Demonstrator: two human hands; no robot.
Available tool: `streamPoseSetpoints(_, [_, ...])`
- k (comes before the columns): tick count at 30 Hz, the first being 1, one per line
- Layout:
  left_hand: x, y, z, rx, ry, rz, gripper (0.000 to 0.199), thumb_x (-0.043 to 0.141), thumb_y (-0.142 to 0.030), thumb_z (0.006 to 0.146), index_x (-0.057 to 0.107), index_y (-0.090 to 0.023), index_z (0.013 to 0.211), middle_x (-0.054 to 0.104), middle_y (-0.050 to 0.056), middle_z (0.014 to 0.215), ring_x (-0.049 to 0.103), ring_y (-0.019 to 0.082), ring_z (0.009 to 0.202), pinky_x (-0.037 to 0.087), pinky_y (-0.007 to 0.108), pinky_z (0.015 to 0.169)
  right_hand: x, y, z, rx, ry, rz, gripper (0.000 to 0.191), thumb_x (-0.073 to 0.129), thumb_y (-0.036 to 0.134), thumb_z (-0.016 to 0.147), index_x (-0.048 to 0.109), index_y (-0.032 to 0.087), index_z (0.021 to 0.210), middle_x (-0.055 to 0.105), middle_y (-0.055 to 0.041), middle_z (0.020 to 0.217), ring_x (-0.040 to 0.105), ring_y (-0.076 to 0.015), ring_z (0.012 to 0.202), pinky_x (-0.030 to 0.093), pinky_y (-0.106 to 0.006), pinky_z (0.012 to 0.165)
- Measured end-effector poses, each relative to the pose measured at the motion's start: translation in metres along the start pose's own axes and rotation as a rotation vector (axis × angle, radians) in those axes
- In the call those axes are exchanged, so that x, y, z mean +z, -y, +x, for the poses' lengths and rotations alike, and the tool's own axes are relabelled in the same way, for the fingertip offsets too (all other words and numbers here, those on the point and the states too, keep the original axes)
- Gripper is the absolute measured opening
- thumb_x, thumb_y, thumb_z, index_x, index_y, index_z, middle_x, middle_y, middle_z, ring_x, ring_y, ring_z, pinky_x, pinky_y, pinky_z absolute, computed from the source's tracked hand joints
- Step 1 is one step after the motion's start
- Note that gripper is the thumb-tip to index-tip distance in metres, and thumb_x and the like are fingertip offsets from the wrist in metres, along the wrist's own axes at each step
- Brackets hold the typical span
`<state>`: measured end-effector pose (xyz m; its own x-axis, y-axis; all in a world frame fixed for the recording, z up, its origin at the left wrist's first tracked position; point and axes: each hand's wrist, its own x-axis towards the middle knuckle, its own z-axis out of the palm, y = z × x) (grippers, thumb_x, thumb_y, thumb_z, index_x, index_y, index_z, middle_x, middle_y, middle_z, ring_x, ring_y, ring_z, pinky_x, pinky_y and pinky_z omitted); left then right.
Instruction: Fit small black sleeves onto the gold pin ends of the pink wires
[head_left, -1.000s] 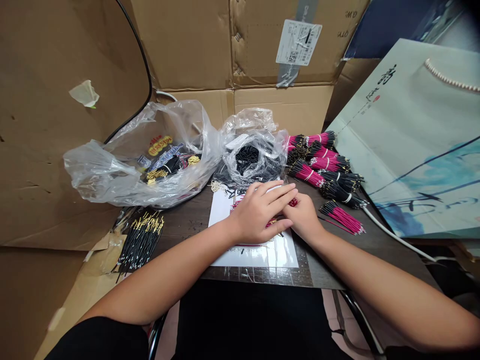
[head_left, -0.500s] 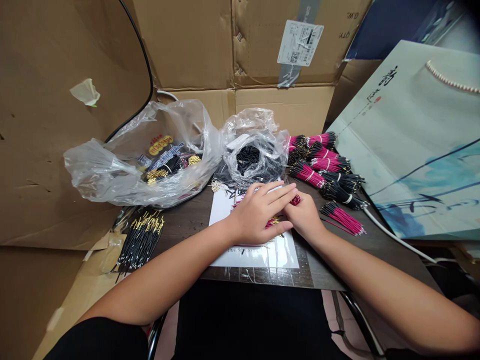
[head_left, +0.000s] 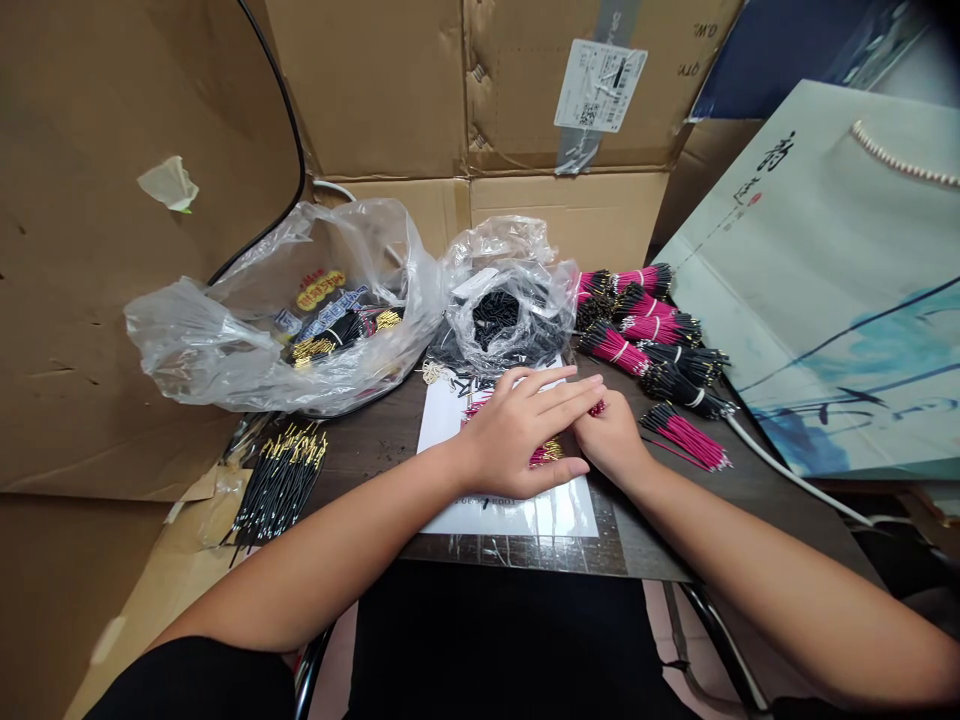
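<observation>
My left hand (head_left: pixel 525 430) lies flat, fingers stretched out, over red wires with gold tips (head_left: pixel 547 452) on a white sheet (head_left: pixel 442 410). Its fingertips reach across to my right hand (head_left: pixel 613 435), which is closed around a bunch of red wires (head_left: pixel 597 408); only their ends show. More red wire ends stick out beyond the back of my left hand. Much of what lies under the left palm is hidden. Right of my right hand rests a loose bunch of red wires with black ends (head_left: pixel 686 436).
Banded red and black wire bundles (head_left: pixel 637 320) are piled at the back right. A clear bag of small black pieces (head_left: pixel 496 320) stands behind my hands. Further left are an open plastic bag (head_left: pixel 217 350) with wire bundles and loose black wires (head_left: pixel 281 485). A paper bag (head_left: pixel 840 300) leans at right.
My left hand has slid slightly down and to the right. The right hand has shifted slightly right, still closed on the red wires. More gold tips show under the left hand.
</observation>
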<state>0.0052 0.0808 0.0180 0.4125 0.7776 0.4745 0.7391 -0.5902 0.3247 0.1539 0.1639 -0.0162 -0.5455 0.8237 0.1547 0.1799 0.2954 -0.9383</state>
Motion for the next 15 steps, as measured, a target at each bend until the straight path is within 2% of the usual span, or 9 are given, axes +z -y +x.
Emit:
streamPoseSetpoints(4, [0.001, -0.001, -0.001, 0.051, -0.019, 0.046, 0.073, 0.045, -0.057, 0.087, 0.032, -0.016, 0.146, 0.033, 0.013, 0.151, 0.027, 0.032, 0.140, 0.023, 0.050, 0.108, -0.002, -0.001, 0.001, -0.060, 0.048, -0.016, 0.024, 0.050, 0.031, 0.086, 0.070, 0.017, 0.087, 0.071, -0.0049, 0.083, 0.064, -0.0184, 0.075, 0.050, -0.031, 0.065])
streamPoseSetpoints(7, [0.002, -0.001, -0.001, 0.061, 0.010, 0.065, 0.068, 0.045, -0.055, 0.089, 0.034, -0.018, 0.145, 0.040, 0.013, 0.148, 0.028, 0.033, 0.139, 0.022, 0.053, 0.107, -0.005, -0.005, 0.009, -0.103, 0.110, -0.062, 0.016, 0.062, 0.027, 0.077, 0.071, 0.021, 0.089, 0.073, -0.0042, 0.087, 0.066, -0.0212, 0.081, 0.052, -0.034, 0.073])
streamPoseSetpoints(9, [0.002, -0.001, -0.001, 0.052, 0.021, 0.063, 0.067, 0.046, -0.054, 0.089, 0.035, -0.018, 0.144, 0.042, 0.013, 0.146, 0.029, 0.033, 0.139, 0.022, 0.054, 0.107, -0.005, -0.008, 0.012, -0.109, 0.120, -0.082, 0.018, 0.068, 0.025, 0.072, 0.072, 0.022, 0.089, 0.073, -0.0038, 0.088, 0.066, -0.0219, 0.082, 0.051, -0.035, 0.077])
streamPoseSetpoints(12, [0.000, -0.002, -0.001, 0.067, 0.011, 0.024, 0.067, 0.047, -0.053, 0.088, 0.036, -0.018, 0.143, 0.045, 0.013, 0.144, 0.029, 0.033, 0.138, 0.023, 0.054, 0.107, -0.004, -0.008, 0.009, -0.111, 0.142, -0.086, 0.018, 0.061, 0.026, 0.079, 0.071, 0.023, 0.094, 0.072, -0.0038, 0.093, 0.066, -0.0211, 0.086, 0.051, -0.035, 0.081])
streamPoseSetpoints(14, [-0.001, -0.003, -0.003, 0.079, -0.060, -0.047, 0.066, 0.049, -0.053, 0.086, 0.037, -0.018, 0.142, 0.048, 0.014, 0.141, 0.034, 0.032, 0.135, 0.027, 0.052, 0.107, -0.005, -0.002, 0.004, -0.146, 0.089, -0.074, 0.020, 0.051, 0.029, 0.088, 0.069, 0.022, 0.093, 0.071, -0.0040, 0.094, 0.065, -0.0197, 0.087, 0.051, -0.035, 0.079])
streamPoseSetpoints(15, [-0.002, -0.002, -0.004, 0.062, -0.133, -0.097, 0.064, 0.049, -0.053, 0.086, 0.040, -0.017, 0.138, 0.051, 0.014, 0.137, 0.039, 0.031, 0.131, 0.030, 0.051, 0.106, -0.006, 0.002, 0.001, -0.197, 0.032, -0.078, 0.022, 0.048, 0.030, 0.091, 0.068, 0.022, 0.090, 0.070, -0.0043, 0.093, 0.064, -0.0191, 0.086, 0.050, -0.035, 0.078])
